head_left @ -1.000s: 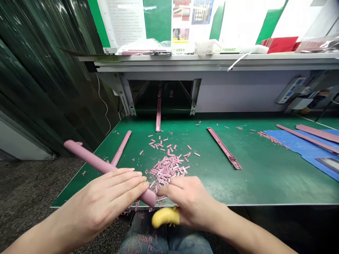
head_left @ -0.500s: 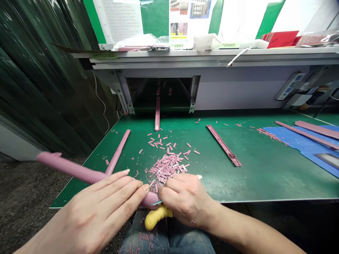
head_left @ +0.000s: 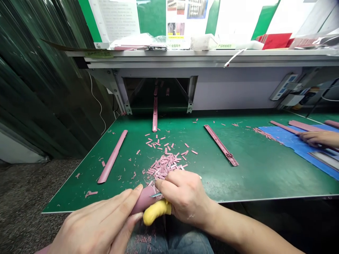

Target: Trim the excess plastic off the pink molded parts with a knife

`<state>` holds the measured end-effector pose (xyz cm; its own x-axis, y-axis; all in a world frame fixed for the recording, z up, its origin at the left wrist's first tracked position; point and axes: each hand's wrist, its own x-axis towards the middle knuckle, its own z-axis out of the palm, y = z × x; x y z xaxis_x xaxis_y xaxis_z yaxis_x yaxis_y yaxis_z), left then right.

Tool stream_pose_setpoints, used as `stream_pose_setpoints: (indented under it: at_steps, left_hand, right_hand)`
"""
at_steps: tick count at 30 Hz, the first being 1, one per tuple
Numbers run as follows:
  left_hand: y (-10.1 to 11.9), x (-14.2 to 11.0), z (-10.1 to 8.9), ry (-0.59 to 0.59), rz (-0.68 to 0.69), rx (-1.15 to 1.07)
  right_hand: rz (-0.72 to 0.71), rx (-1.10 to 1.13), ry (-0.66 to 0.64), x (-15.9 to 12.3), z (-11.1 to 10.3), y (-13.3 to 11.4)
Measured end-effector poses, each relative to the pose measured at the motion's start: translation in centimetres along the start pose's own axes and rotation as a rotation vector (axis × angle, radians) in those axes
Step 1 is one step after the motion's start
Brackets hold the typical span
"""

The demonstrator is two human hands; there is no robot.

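Observation:
My left hand (head_left: 102,220) is closed around a long pink plastic part (head_left: 144,199), its near end sticking out past my fingers at the table's front edge. My right hand (head_left: 182,192) grips a small knife (head_left: 156,194); only a short piece of blade shows, touching the end of the part, and the handle is hidden in the fist. A yellow cover (head_left: 156,212) wraps the right thumb, which lies just below the part's end. Behind my hands is a heap of small pink offcuts (head_left: 165,165).
On the green table (head_left: 259,173) lie another pink part (head_left: 112,157) at left and a trough-shaped one (head_left: 221,144) at right. A further pink strip (head_left: 155,114) lies at the opening. At far right, another person's hand (head_left: 319,137) is over the blue sheet (head_left: 302,148).
The pink part in my left hand has turned, its far end swinging left and down toward me. The knife blade now rests at its near end. Another person's hand has appeared at far right.

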<state>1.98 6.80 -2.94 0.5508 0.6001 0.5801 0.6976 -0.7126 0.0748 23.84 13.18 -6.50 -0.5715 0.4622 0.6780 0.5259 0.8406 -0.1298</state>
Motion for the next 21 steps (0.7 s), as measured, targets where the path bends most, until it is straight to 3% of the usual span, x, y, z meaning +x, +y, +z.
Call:
stream_pose_setpoints:
  at_steps: [7,12,17,19,21]
  left_hand:
    - [0.6,-0.1,1.0,0.034,-0.109,-0.024]
    - [0.9,-0.8,1.9,0.04,-0.229,-0.008]
    - [0.8,-0.8,2.7,0.0,-0.362,-0.056]
    - [0.1,-0.2,2.3,-0.085,-0.316,-0.086]
    - [-1.1,0.4,1.5,-0.152,-0.14,-0.087]
  right_hand:
    - [-0.047,-0.045,0.038,0.1,0.6,0.1]
    - [0.031,-0.098,0.066,0.2,1.0,0.2]
    - [-0.059,-0.103,0.09,-0.1,1.8,0.7]
    - [-0.098,-0.058,0.1,-0.1,1.7,1.2]
    - [-0.153,0.056,0.084,0.0,1.2,1.9]
